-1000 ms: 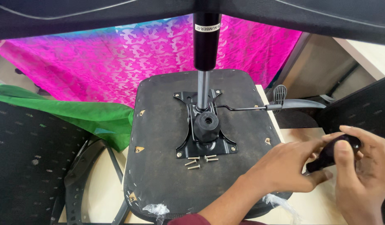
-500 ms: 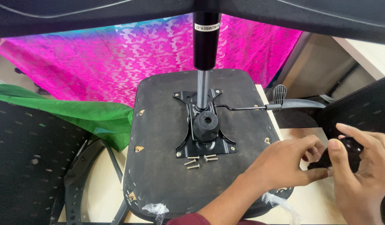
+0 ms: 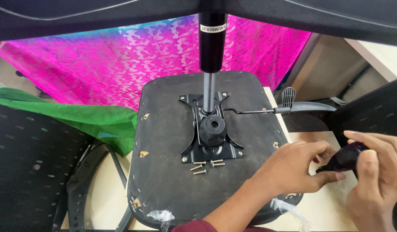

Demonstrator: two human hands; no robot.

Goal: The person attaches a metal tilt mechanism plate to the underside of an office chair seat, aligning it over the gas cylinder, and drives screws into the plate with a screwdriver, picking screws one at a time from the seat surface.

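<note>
**Chair seat underside: plate in place, loose screws not yet driven, small black part in hand**

Pink patterned cloth fills the upper left and centre of the frame; a green cloth lies bunched below it at left. Black mesh chair back at lower left.

Upturned seat pan, centre frame, lying on a pale worktop. Metal mounting plate sits on the pan with the gas cylinder standing upright out of its hub, top cut off by the upper frame edge. Screw heads show at the plate's near corners. Adjustment lever runs from the plate toward the right of the frame.

Four loose screws lie on the pan just below the plate's lower edge, touching nothing but the pan. Judgement: plate is positioned and at least partly fastened; these screws are unused, so some fixing appears left.

Left hand, lower right, fingers pinched on the near end of a small black part. Right hand, at the right edge, fingers curled round the same part from the far side. The part is held clear of the seat, lower right of the frame, above the worktop. What the part is: cannot tell, mostly hidden by both hands.

Clear plastic scraps at the pan's lower edge.
</note>
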